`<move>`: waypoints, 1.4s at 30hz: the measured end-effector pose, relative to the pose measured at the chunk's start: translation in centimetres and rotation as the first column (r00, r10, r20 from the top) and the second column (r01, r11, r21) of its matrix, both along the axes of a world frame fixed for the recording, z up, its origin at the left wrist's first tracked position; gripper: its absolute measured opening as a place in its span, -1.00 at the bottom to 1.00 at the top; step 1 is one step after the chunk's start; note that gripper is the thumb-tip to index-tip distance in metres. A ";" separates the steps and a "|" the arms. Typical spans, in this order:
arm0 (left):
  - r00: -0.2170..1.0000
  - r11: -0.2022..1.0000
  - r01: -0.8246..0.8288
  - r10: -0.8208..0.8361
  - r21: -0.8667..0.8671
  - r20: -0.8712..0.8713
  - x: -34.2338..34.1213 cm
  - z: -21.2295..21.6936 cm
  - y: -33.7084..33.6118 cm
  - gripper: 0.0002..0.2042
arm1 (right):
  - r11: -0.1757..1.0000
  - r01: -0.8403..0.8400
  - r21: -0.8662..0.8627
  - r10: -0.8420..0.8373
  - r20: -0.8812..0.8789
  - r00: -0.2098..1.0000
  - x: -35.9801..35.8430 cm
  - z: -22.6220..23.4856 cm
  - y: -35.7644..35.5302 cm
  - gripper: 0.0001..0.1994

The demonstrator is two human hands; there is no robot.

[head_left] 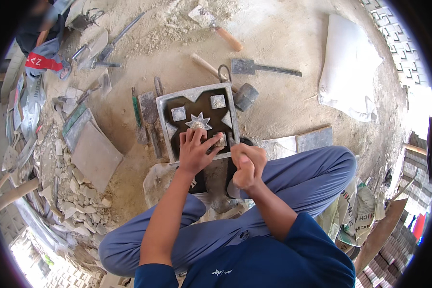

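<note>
A square metal mould (197,97) lies on the ground in front of my crossed legs. Inside it, a star-shaped block (199,121) stands among small square blocks (218,101), with dark hollows around them. My left hand (197,150) rests over the mould's near part, fingers spread, touching the star and the near right square block (220,140). Beside the near right corner, my right hand (248,164) is closed in a fist. Whatever it grips, perhaps a thin tool whose tip shows at the mould's edge, is mostly hidden.
A mallet (246,97) lies beyond the mould, near a flat metal paddle (243,66) and a wooden-handled trowel (229,39). Flat slabs (97,156) and rubble (84,201) lie left. A white sack (346,72) is at far right. Another person's leg (45,57) shows at upper left.
</note>
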State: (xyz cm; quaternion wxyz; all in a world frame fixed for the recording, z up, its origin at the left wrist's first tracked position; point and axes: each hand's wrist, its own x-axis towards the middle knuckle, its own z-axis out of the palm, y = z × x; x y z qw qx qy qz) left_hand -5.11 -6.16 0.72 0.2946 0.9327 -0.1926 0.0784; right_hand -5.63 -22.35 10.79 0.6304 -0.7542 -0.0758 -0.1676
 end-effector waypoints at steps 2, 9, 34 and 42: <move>1.000 1.000 -0.003 0.003 -0.001 0.008 0.1 -0.1 -0.3 -0.52 | 0.994 -0.031 0.101 0.035 -0.038 0.999 -0.5 1.4 -0.3 -0.58; 1.000 1.000 0.002 -0.002 0.017 0.005 0.0 0.1 0.0 -0.51 | 0.995 -0.063 0.073 0.068 -0.076 0.995 -0.5 0.1 -0.3 -0.54; 1.000 1.000 0.002 -0.002 0.012 0.009 -0.1 -0.3 0.4 -0.54 | 0.970 -0.117 0.215 0.147 -0.131 0.980 -0.4 0.7 -0.9 -0.67; 0.974 0.988 -0.141 0.151 -0.070 0.169 3.9 0.8 -0.3 -0.52 | 0.967 -0.068 0.246 0.102 -0.130 0.986 0.6 -0.9 -1.9 -0.64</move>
